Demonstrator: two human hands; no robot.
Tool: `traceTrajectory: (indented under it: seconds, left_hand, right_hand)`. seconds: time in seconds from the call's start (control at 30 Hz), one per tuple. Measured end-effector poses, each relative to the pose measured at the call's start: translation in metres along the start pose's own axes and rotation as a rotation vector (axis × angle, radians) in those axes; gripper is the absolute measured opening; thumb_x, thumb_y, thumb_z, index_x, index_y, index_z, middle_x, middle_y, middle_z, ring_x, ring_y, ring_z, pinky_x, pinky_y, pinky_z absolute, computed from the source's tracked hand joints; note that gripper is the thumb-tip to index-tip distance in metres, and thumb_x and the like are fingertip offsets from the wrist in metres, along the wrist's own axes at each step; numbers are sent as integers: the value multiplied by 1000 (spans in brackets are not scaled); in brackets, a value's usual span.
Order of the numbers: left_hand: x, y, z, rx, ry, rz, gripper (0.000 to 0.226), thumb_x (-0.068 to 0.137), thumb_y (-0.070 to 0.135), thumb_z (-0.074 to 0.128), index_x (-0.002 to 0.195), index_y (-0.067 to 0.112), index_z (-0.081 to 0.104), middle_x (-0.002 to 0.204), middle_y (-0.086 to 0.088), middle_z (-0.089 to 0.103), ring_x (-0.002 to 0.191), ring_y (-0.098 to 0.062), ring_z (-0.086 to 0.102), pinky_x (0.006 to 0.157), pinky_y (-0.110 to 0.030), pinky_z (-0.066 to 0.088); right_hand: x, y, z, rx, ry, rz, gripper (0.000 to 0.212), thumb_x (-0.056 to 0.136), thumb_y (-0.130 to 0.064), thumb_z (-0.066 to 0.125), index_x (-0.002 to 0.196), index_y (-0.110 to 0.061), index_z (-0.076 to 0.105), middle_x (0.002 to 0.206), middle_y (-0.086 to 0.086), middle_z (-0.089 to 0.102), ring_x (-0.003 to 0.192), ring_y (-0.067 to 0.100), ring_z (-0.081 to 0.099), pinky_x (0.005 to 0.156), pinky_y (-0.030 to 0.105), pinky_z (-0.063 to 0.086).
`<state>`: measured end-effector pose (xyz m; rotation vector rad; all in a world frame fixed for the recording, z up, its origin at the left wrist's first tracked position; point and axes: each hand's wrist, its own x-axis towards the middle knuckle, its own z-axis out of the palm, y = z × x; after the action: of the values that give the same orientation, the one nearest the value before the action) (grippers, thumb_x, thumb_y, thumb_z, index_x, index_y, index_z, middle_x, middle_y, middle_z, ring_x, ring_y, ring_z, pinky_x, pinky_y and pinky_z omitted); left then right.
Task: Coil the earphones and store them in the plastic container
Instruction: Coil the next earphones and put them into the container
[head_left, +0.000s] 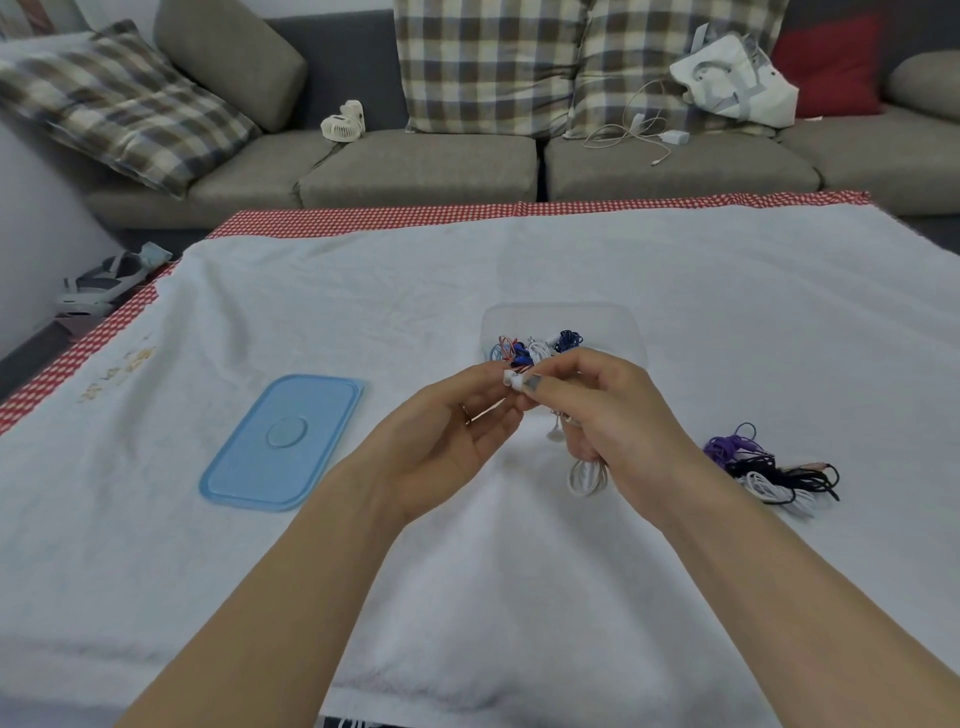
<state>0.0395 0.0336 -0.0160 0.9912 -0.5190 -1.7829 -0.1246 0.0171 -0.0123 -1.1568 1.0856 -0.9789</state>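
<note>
Your grip was a two-handed pinch, left hand (457, 436) and right hand (597, 410) closed on the white earphones (584, 475) just before the plastic container (613, 322), their limp, light cable best held at the coil's crossing.

Colours on the table
Blue lid (283, 441) on a white towel (363, 291); red-and-white dotted cloth (363, 217) beneath; purple, black, white earphones (769, 467) at right.
</note>
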Motion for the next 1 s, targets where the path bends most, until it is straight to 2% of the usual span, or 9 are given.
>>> traceTrajectory:
  seconds: [0.2, 0.37, 0.5, 0.57, 0.77, 0.83, 1.0]
  left_hand:
    - [0, 0, 3, -72, 26, -34, 11, 69, 9, 75, 77, 6, 81, 93, -10, 74, 80, -19, 74, 88, -29, 56]
    - [-2, 0, 4, -94, 29, -51, 8, 72, 5, 71, 71, 6, 79, 87, -10, 74, 78, -20, 74, 87, -29, 57]
    - [-3, 0, 5, -115, 34, -50, 9, 71, 4, 70, 67, 5, 78, 84, -10, 73, 77, -20, 74, 87, -29, 58]
    - [-3, 0, 5, -119, 33, -49, 10, 71, 2, 69, 66, 4, 77, 82, -10, 73, 77, -19, 74, 89, -29, 58]
    - [-3, 0, 4, -145, 25, -63, 8, 72, 3, 72, 76, 2, 79, 93, -11, 74, 87, -20, 73, 89, -29, 61]
    - [-3, 1, 3, -163, 18, -73, 13, 76, 5, 72, 86, 1, 79, 100, -12, 74, 92, -21, 73, 90, -29, 61]
    - [-2, 0, 0, -172, 27, -96, 23, 85, 14, 70, 103, 1, 75, 102, -9, 75, 90, -17, 72, 89, -27, 60]
  right_hand:
    - [-2, -2, -3, -113, 16, -93, 7, 90, -14, 71, 93, -7, 72, 80, 8, 74, 39, -1, 50, 43, 11, 35]
    - [-3, 0, -3, -193, 27, -152, 3, 90, -16, 71, 88, -14, 73, 77, 3, 73, 45, -1, 53, 61, 21, 45]
    - [-4, 0, -2, -216, 30, -182, 4, 90, -16, 72, 87, -13, 72, 82, 2, 73, 47, -2, 54, 58, 23, 50]
    - [-3, 1, -1, -236, 35, -201, 4, 89, -17, 72, 86, -15, 72, 86, 2, 74, 54, -2, 57, 65, 26, 58]
    - [-3, 3, 1, -217, 53, -229, 5, 88, -18, 74, 86, -13, 73, 85, 2, 74, 64, -1, 60, 59, 13, 49]
    - [-2, 3, 2, -211, 53, -223, 8, 87, -21, 76, 86, -14, 73, 85, 2, 74, 66, 1, 61, 60, 14, 51]
    - [-1, 3, 4, -206, 46, -196, 11, 86, -25, 78, 85, -16, 73, 85, 1, 75, 71, 5, 65, 66, 21, 57]
